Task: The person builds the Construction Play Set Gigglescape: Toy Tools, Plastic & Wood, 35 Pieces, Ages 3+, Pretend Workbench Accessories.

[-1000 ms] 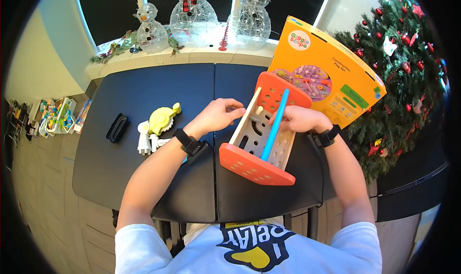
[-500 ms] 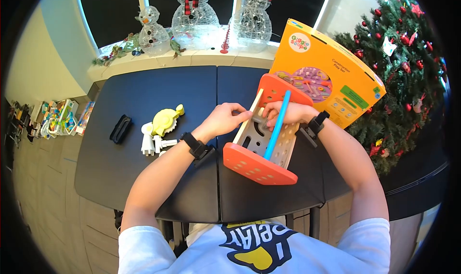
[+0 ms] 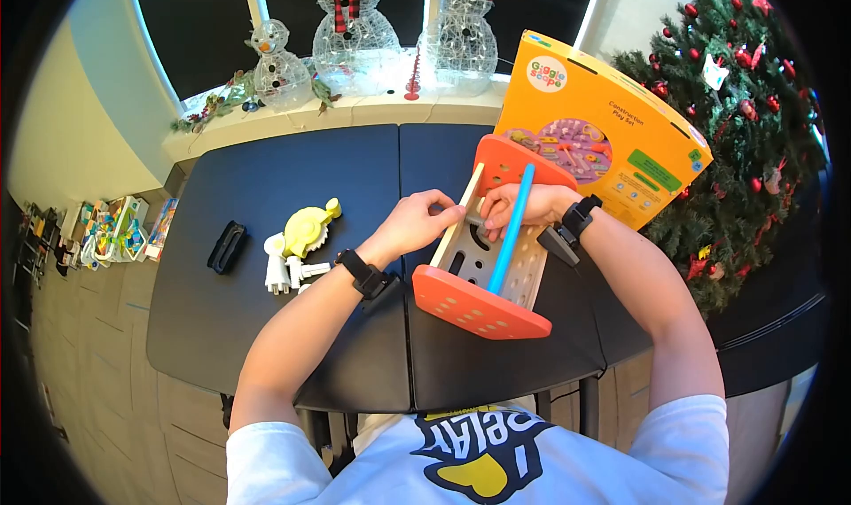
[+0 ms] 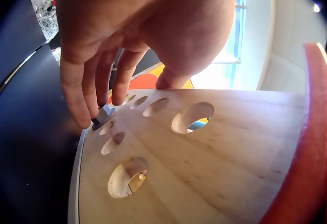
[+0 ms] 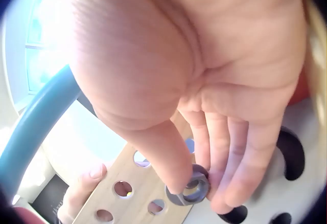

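A toy toolbox with red end panels (image 3: 483, 303), a blue handle bar (image 3: 512, 230) and holed wooden sides stands slanted on the table. My left hand (image 3: 417, 223) grips its left side panel (image 4: 204, 152), thumb over the top edge and fingers down the outer face. Those fingertips reach a small grey piece (image 4: 103, 115) low on that face. My right hand (image 3: 523, 205) is inside the toolbox, passing under the handle bar. Its thumb and fingers pinch a grey ring-shaped nut (image 5: 179, 199) close to the wooden panel, above the slotted grey base (image 3: 470, 264).
Left on the table lie a yellow toy saw piece (image 3: 307, 230), white toy parts (image 3: 278, 266) and a black holder (image 3: 228, 247). An orange play-set box (image 3: 612, 133) stands behind the toolbox. Beyond it, a decorated tree (image 3: 745, 142) rises on the right.
My left hand has moved right onto the toolbox's side panel. My right hand has reached further left under the handle bar, toward that panel. The toolbox stays nearly in place.
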Demonstrator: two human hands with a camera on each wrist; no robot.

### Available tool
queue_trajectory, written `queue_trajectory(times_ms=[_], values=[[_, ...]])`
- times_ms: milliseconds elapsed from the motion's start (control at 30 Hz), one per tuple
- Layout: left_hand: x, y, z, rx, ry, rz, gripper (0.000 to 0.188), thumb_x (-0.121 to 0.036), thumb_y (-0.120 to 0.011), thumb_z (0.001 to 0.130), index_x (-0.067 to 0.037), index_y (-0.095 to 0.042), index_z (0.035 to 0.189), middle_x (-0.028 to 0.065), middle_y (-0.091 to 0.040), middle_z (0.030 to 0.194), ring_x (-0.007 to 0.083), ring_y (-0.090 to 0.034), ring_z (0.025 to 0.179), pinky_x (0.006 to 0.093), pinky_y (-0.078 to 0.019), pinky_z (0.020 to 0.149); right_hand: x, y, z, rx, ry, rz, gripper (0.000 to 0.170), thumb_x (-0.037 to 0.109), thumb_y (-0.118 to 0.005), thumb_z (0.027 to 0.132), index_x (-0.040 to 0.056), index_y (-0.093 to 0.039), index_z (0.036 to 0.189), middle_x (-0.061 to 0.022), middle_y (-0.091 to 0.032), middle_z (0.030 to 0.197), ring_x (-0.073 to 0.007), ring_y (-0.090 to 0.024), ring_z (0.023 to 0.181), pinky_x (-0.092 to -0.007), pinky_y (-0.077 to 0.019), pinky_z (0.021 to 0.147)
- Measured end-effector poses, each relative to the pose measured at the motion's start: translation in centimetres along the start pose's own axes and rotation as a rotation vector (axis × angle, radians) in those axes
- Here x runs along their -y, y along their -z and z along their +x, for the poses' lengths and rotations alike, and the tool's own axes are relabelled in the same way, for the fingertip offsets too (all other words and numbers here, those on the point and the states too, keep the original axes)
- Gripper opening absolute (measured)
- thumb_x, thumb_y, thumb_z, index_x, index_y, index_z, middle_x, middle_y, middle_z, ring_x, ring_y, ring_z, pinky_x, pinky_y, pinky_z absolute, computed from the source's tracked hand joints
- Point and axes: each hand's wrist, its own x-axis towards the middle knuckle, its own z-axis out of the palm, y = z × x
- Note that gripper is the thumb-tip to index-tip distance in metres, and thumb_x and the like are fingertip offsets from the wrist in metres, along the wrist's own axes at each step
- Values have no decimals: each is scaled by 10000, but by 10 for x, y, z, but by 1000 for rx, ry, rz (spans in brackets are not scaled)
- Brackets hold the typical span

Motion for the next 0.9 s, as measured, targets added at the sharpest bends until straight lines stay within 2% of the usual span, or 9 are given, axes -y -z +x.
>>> queue_trajectory(times_ms=[200, 300, 400, 500, 600, 700, 800, 900], values=[[3, -5, 2, -19, 42, -10, 521, -422, -713, 936, 39, -690, 1178, 186, -756, 1070, 275, -733, 1014, 371, -555, 927, -2, -5, 0, -97, 58, 55, 222, 62, -759, 913, -5, -608, 1061, -130, -716, 974, -236, -741, 884, -333, -603, 786], [2, -4, 3, 0, 57, -35, 540, -423, -726, 925, 48, -682, 1187, 193, -754, 1100, 280, -732, 1043, 368, -552, 942, -7, -5, 3, -92, 68, 78, 269, 112, -803, 902, 24, -616, 1074, -99, -739, 964, -172, -739, 854, -270, -603, 755], [-6, 0, -1, -11, 51, -37, 552, -406, -746, 901, 52, -673, 1201, 209, -753, 1127, 283, -730, 1072, 366, -552, 950, -7, -7, 1, -126, 58, 62, 245, 97, -797, 899, 16, -622, 1051, -109, -741, 963, -171, -741, 839, -273, -606, 753], [-14, 0, 0, -13, 91, -13, 551, -384, -763, 876, 50, -669, 1202, 220, -753, 1141, 282, -732, 1079, 365, -556, 943, -5, -9, -2, -136, 61, 53, 233, 91, -782, 904, 3, -619, 1045, -117, -739, 955, -178, -745, 837, -284, -613, 766], [-14, -3, 3, -24, 76, 12, 524, -364, -761, 869, 50, -675, 1177, 216, -760, 1121, 279, -739, 1062, 362, -562, 930, -7, -9, -4, -166, 56, 84, 185, 62, -768, 896, 5, -639, 1016, -114, -724, 929, -245, -760, 893, -332, -608, 783], [-12, -7, 4, -33, 89, 3, 506, -361, -757, 871, 50, -682, 1156, 212, -763, 1110, 281, -743, 1049, 362, -567, 922, -15, -5, -3, -143, 68, 116, 219, 90, -758, 911, -13, -619, 1046, -132, -733, 967, -219, -766, 885, -314, -629, 790], [-13, -8, 4, -46, 81, -12, 487, -358, -753, 873, 48, -689, 1134, 209, -766, 1097, 281, -746, 1038, 359, -568, 920, -18, -3, -2, -117, 73, 214, 220, 77, -761, 904, -24, -616, 1034, -133, -731, 980, -238, -770, 909, -320, -631, 801], [-14, -9, 4, -52, 77, 7, 469, -352, -751, 875, 47, -691, 1114, 211, -767, 1086, 286, -751, 1021, 358, -573, 910, -19, -3, -3, -107, 84, 177, 225, 76, -760, 905, -33, -615, 1038, -145, -735, 980, -248, -769, 925, -319, -630, 809]])
